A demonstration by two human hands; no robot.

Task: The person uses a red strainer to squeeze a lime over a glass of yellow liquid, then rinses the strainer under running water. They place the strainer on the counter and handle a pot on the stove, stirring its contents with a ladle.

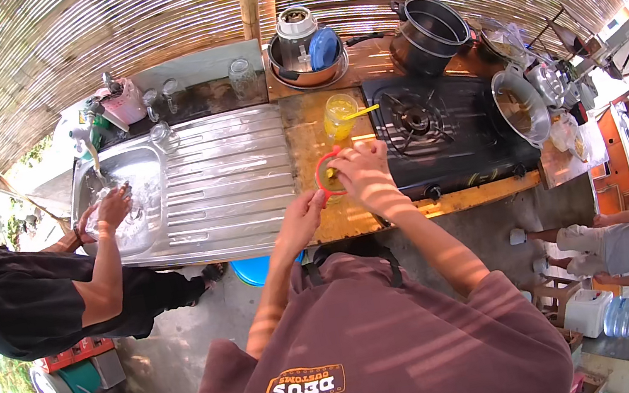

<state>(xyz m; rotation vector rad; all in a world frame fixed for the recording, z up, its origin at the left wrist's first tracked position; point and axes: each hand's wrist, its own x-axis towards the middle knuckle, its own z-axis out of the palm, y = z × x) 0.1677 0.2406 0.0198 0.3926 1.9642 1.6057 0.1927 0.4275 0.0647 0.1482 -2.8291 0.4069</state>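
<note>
My left hand (301, 219) grips the handle of a small red-rimmed strainer (321, 177) above the wooden counter. Over the mesh bend the fingers of my right hand (362, 172); they touch a yellow piece or pulp (331, 173) inside, and whether they pinch it I cannot tell. Something yellowish shows beneath the strainer, mostly hidden. Just beyond stands a clear glass (341, 117) of yellow drink or pulp. A yellow straw or stick (361, 112) leans out of it to the right.
A black gas stove (454, 127) adjoins on the right, with a dark pot (429, 31) behind. To the left are a ribbed steel drainboard (223, 181) and a sink (157, 161), where another person's hands (113, 208) are under the tap. A metal basin (519, 106) sits right of the stove.
</note>
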